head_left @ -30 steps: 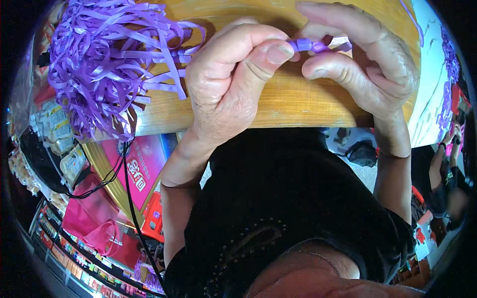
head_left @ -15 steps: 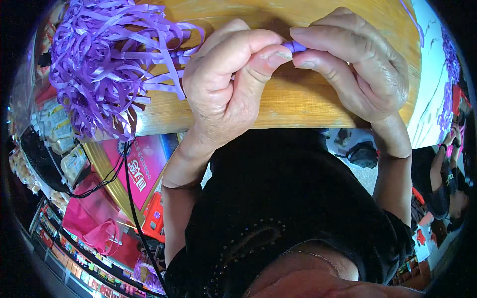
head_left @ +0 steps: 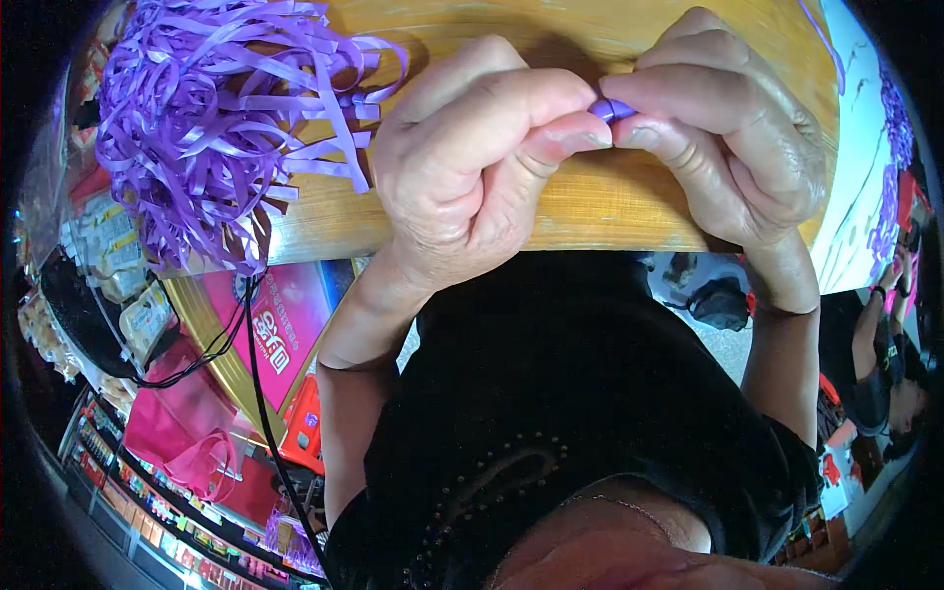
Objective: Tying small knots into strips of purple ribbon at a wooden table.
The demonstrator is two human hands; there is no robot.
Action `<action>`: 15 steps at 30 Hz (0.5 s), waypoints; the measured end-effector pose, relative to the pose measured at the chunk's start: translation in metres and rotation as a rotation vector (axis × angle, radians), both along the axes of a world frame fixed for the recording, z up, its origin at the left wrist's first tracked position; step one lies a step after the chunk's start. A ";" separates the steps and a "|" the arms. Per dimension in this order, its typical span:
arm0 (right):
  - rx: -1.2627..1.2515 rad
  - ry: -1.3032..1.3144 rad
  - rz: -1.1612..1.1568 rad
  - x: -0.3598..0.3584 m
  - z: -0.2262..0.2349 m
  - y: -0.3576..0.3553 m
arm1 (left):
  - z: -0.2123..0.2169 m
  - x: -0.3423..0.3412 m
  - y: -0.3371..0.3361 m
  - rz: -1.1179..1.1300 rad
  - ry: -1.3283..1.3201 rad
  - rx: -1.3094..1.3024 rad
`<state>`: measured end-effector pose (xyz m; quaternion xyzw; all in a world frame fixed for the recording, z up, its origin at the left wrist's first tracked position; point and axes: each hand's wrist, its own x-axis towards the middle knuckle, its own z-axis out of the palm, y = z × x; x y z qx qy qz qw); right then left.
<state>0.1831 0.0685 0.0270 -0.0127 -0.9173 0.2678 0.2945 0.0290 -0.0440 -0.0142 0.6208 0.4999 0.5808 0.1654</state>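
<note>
Between my fingertips, above the wooden table, is a small piece of purple ribbon, folded or rolled tight. My left hand pinches its left end with thumb and forefinger. On its other end, the thumb and forefinger of my right hand are closed in a pinch. Most of the piece is hidden by the fingers. Left of my left hand lies a big tangled heap of purple ribbon strips, some with cut ends pointing toward that hand.
The wooden table has its near edge just before my body. Black cables hang down at its left, by a pink printed board and a pink bag. At the right is a white surface; another person's arms show beyond it.
Both hands have shifted slightly to the right and a little nearer, with the purple ribbon piece between them. Their fingertips have come closer together. The ribbon heap lies as before.
</note>
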 end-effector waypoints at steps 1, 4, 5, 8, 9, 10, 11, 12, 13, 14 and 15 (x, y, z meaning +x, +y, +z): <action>-0.027 -0.009 -0.007 0.001 -0.001 -0.001 | -0.001 0.000 0.000 0.000 -0.001 -0.001; -0.023 -0.025 0.006 0.001 0.002 0.000 | -0.002 0.000 0.001 0.009 0.043 0.060; -0.024 -0.025 0.007 0.002 0.002 -0.001 | -0.003 -0.001 0.002 0.007 0.056 0.067; 0.000 -0.053 -0.041 0.003 0.000 -0.003 | -0.002 -0.001 0.001 -0.003 0.066 0.058; -0.024 -0.072 -0.040 0.002 0.002 -0.003 | -0.002 -0.002 0.001 -0.011 0.064 0.043; -0.049 -0.091 -0.039 0.002 0.004 -0.002 | -0.002 -0.002 0.001 -0.011 0.063 0.041; -0.050 -0.091 -0.040 0.002 0.004 -0.002 | -0.002 -0.002 0.001 -0.017 0.072 0.050; -0.034 -0.099 -0.031 0.002 0.004 -0.002 | -0.003 -0.002 0.002 -0.023 0.081 0.058; -0.017 -0.107 -0.022 0.002 0.004 -0.001 | -0.003 -0.003 0.002 -0.025 0.081 0.056; -0.020 -0.106 -0.024 0.002 0.005 -0.001 | -0.004 -0.004 0.002 -0.042 0.101 0.044; -0.027 -0.136 -0.021 0.003 0.007 0.000 | -0.004 -0.005 0.002 -0.060 0.121 0.032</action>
